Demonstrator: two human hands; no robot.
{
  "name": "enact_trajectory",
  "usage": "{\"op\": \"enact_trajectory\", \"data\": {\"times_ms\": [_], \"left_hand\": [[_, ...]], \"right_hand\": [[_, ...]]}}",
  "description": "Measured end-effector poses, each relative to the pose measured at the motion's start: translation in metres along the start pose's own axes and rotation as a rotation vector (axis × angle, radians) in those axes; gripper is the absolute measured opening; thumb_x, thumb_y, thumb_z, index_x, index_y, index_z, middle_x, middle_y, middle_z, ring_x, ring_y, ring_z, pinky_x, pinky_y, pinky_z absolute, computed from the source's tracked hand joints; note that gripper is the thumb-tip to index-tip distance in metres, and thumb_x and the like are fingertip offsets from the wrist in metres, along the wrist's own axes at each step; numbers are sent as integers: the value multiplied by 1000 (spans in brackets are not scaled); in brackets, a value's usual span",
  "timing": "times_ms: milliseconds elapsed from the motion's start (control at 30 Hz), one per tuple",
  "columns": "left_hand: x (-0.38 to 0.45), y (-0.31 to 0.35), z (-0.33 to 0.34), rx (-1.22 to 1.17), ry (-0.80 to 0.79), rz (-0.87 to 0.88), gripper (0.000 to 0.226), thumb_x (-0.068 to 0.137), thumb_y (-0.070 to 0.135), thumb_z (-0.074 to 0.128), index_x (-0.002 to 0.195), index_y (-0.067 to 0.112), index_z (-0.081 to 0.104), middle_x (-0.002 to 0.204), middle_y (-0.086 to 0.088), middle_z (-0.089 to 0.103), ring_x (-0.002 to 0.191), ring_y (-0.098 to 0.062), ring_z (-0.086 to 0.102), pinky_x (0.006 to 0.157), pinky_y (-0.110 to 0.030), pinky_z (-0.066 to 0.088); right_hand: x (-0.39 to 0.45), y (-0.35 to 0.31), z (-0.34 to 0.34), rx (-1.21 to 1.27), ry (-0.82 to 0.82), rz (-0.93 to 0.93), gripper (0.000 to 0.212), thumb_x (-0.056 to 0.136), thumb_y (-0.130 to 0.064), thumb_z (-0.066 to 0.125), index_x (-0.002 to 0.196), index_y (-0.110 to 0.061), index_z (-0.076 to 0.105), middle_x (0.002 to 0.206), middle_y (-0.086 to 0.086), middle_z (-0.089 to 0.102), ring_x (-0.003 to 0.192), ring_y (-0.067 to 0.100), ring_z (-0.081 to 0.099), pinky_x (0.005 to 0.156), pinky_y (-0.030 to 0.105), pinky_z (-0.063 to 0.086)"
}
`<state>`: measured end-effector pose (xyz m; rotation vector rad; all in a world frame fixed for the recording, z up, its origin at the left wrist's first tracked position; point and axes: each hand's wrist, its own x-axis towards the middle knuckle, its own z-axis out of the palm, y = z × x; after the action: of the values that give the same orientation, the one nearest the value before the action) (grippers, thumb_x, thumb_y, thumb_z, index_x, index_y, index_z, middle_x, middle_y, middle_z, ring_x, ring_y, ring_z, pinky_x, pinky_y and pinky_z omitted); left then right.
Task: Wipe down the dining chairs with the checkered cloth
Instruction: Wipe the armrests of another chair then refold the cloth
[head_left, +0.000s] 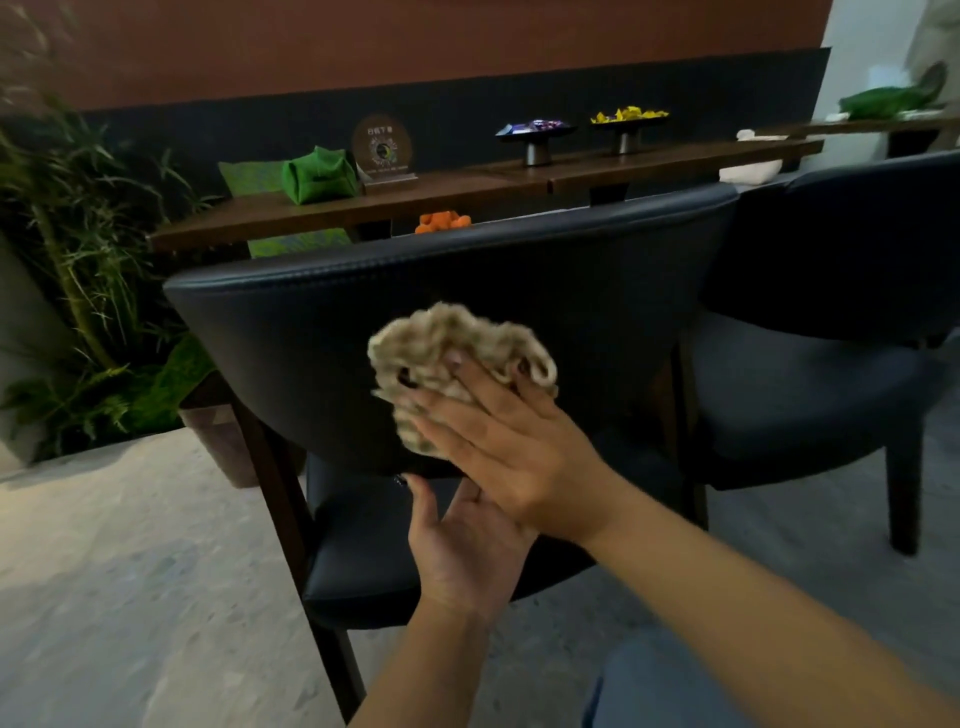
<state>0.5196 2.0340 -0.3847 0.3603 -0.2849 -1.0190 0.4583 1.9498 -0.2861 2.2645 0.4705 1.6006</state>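
Pressing the bunched cloth (457, 364) flat-fingered against the chair (322, 332) back, the right hand (511, 441) lies open. The left hand (462, 545) hangs relaxed below, holding nothing.

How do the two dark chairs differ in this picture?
The near chair shows its curved back to the camera; the far chair shows its seat. The right hand presses the cloth flat against the near chair's back, with the left hand just below; nothing touches the far chair. Both have dark padded upholstery and dark legs.
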Motion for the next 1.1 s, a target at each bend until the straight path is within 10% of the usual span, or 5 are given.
{"op": "enact_trajectory", "data": {"times_ms": [133, 367, 733, 933, 1100], "left_hand": [[3, 0, 0, 29, 99, 25, 90, 78, 79, 52, 143, 17, 48, 142, -10, 56, 130, -26, 54, 109, -58, 34], [-7, 6, 1, 120, 149, -12, 85, 83, 77, 44, 142, 16, 48, 142, -10, 56, 129, -24, 55, 108, -53, 37], [-109, 72, -127, 381, 843, 237, 33, 106, 17, 27, 113, 10, 58, 118, -16, 63, 101, -27, 63, 83, -35, 46], [-115, 70, -151, 444, 1014, 182, 26, 103, 23, 46, 129, 22, 51, 127, -7, 60, 101, -22, 66, 80, -39, 51], [-102, 66, -139, 372, 993, 242, 40, 104, 31, 46, 143, 24, 46, 137, -10, 55, 110, -23, 63, 86, -41, 53]], "right_hand": [[-28, 42, -19, -99, 22, 10, 43, 96, -8, 54, 136, -4, 41, 138, 14, 44, 129, 32, 42, 110, 48, 34], [-34, 4, -14, 82, 354, 770, 43, 94, 8, 33, 137, 15, 29, 148, 28, 21, 141, 33, 19, 118, 42, 20], [-146, -123, 54, 551, -429, 1063, 66, 94, -1, 39, 148, -26, 13, 158, -20, 0, 145, 1, 3, 120, 31, 13], [-71, -138, 128, 532, -582, 745, 51, 90, -19, 36, 138, -5, 47, 147, 11, 41, 140, 28, 30, 117, 52, 15], [-43, -156, 168, 276, -955, 378, 58, 91, -48, 38, 144, -26, 36, 153, 4, 30, 140, 36, 22, 109, 66, 7]]}}
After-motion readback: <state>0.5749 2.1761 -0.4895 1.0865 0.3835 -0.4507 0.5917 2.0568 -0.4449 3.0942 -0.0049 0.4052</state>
